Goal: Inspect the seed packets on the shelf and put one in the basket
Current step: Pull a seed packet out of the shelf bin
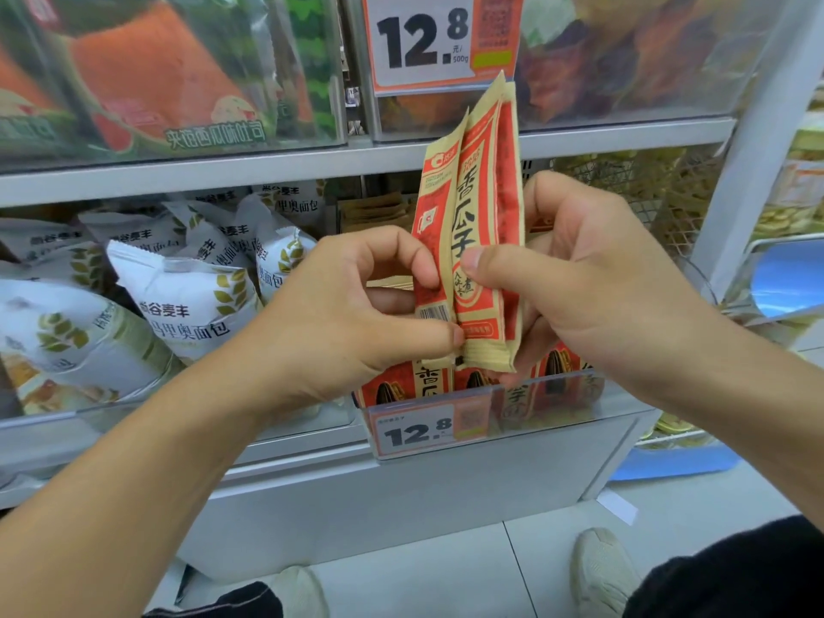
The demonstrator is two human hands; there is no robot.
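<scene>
Head view, nearest first: two pale shoes (603,573) stand on the tiled floor at the foot of the shelf unit (401,497), with dark trouser legs at the bottom edge. Both bare forearms reach up and forward from there. The left hand (356,314) pinches the left packet (434,243) between thumb and curled forefinger, low down by its barcode. The right hand (593,278) grips the right packets (486,225), thumb pressed across the front and fingers wrapped behind; there look to be two of them together, though I cannot be sure of the count. All are held upright, touching edge to edge, above the bin (481,399) they belong to. More packets stand in that bin behind its clear front, which carries a price tag (417,432) reading 12.8. To the left lie white bread bags (187,305); a higher shelf holds other snacks and a larger price tag (423,37).

Judging by this, the inspecting step is in hand: packets are being parted and compared. No basket is in view, so its place cannot be told. The next move calls for settling on one packet, letting the spare ones back into the bin, then turning to find the basket and dropping the chosen one in.
</scene>
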